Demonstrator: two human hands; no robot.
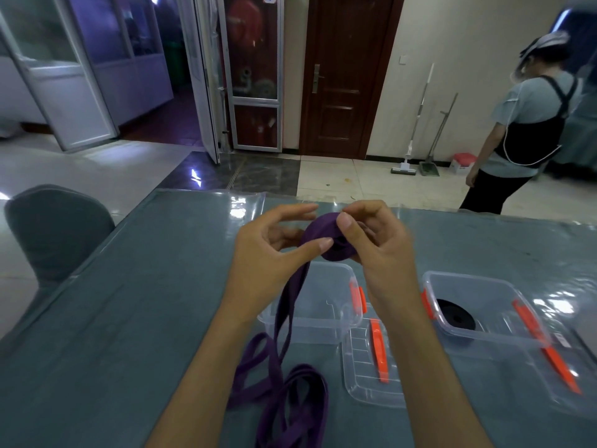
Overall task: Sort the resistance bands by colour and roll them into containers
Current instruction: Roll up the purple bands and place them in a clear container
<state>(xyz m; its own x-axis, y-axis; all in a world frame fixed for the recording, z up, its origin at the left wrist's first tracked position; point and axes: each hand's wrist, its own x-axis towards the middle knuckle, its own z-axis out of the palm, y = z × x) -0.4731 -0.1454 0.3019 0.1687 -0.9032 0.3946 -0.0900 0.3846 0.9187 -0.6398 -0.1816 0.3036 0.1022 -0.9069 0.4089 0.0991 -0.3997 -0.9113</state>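
A purple resistance band (318,232) is partly wound into a roll held above the table between both hands. My left hand (271,253) pinches the roll from the left with its thumb on the band. My right hand (378,240) grips the roll from the right, thumb on top. The unrolled tail of the band (284,379) hangs down and lies in loops on the table near me. Below the hands stands an empty clear container (326,321) with orange clips. A second clear container (504,331) to the right holds a rolled black band (455,316).
Two clear lids with orange handles lie on the grey table (113,318): one (371,376) in front of the empty container, one (568,383) at the right. A grey chair (55,227) stands at the table's left. A person (523,124) stands beyond the far right corner.
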